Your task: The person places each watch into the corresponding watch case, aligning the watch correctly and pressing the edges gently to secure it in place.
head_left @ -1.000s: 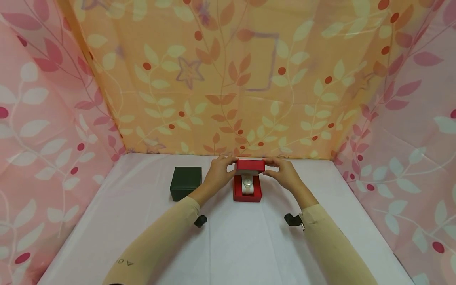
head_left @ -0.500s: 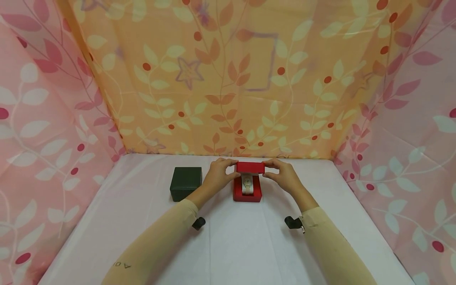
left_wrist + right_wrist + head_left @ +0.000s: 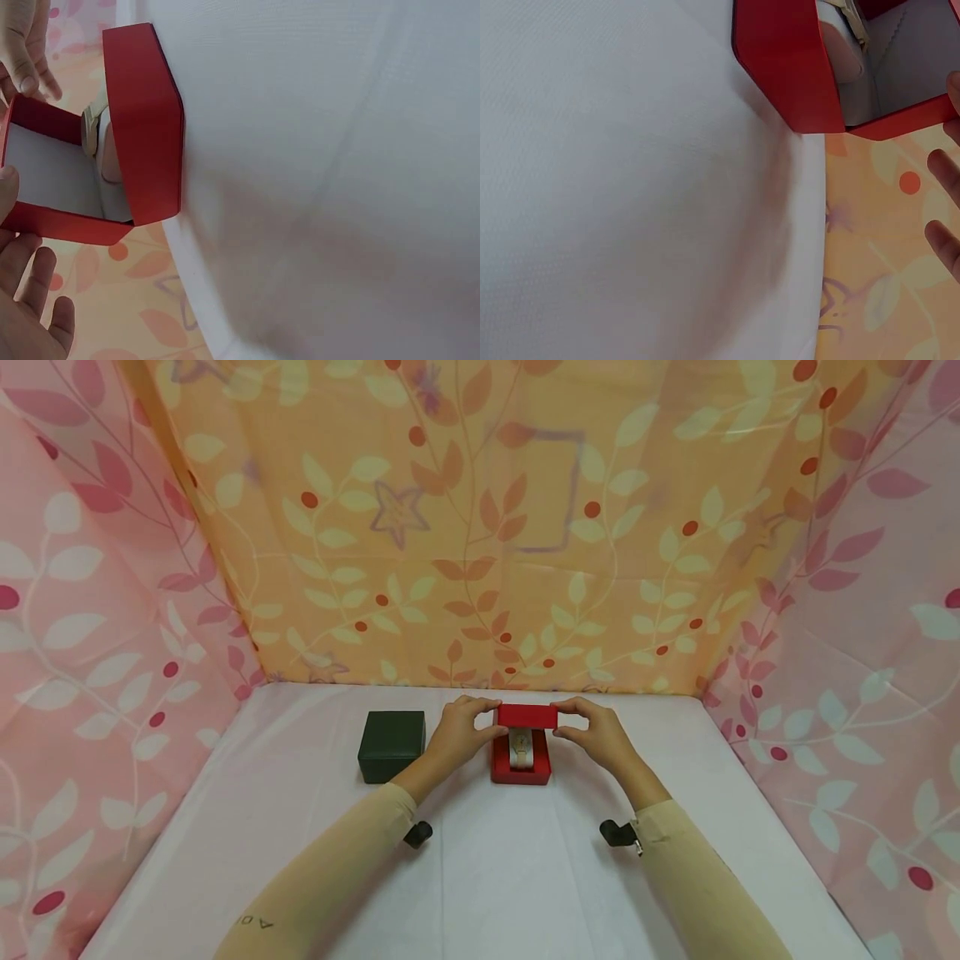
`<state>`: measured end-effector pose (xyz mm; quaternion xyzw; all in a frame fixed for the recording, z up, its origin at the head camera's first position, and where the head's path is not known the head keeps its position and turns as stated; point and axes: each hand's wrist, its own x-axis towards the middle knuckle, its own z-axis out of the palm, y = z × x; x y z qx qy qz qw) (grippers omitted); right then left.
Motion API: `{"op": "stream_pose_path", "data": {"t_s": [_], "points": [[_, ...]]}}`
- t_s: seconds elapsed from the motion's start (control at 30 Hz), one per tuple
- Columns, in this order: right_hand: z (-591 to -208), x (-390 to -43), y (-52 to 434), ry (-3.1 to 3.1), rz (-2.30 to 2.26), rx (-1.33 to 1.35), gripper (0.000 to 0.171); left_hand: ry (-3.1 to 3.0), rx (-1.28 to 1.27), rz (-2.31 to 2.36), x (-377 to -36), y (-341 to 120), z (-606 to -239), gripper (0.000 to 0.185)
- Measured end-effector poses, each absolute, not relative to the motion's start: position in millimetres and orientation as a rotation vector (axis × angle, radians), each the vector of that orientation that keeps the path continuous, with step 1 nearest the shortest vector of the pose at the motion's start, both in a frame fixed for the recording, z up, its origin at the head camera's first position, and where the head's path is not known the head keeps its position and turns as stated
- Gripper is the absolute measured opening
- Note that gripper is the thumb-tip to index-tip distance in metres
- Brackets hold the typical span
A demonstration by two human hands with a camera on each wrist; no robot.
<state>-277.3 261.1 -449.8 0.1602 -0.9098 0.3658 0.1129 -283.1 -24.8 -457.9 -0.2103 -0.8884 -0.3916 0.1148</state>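
A person's two hands hold the raised lid (image 3: 527, 716) of a red box (image 3: 521, 768) that stands near the back of a white-covered worktop (image 3: 480, 868), seen from the head camera. The left hand (image 3: 455, 732) has its grip closed on the lid's left end, fingertips over the top edge and thumb below; the right hand (image 3: 595, 731) has its grip closed on the lid's right end in the same way. The lid is tilted partway over the base, leaving the box open toward the viewer. Inside, a pale watch (image 3: 521, 747) sits on a white cushion, its band running front to back.

A dark green box (image 3: 392, 746), shut, stands just to the left of the left hand, apart from the red box. Both forearms wear beige sleeves (image 3: 330, 868), and a small black wrist mount (image 3: 618, 832) shows under each wrist.

From the left wrist camera the red box's outer wall (image 3: 146, 124) fills the upper left, with the white lining (image 3: 52, 169) and part of the watch (image 3: 94, 124) visible within, and fingers (image 3: 30, 52) at the lid's edge. The right wrist camera shows the red wall (image 3: 787, 64) against the white cloth, the cushion (image 3: 840, 56) behind it and fingertips (image 3: 945, 202) at the right border.

Leaf-patterned cloth, orange (image 3: 480, 518) at the back and pink (image 3: 90, 635) at both sides, encloses the worktop
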Motion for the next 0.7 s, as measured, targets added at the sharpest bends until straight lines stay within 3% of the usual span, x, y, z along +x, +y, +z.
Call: {"op": "stream_pose_path", "data": {"t_s": [0.7], "points": [[-452,-279,269,-2.774,1.112,0.604,0.055,-2.543,-0.621,-1.183,-280,-27,-469,0.052]]}}
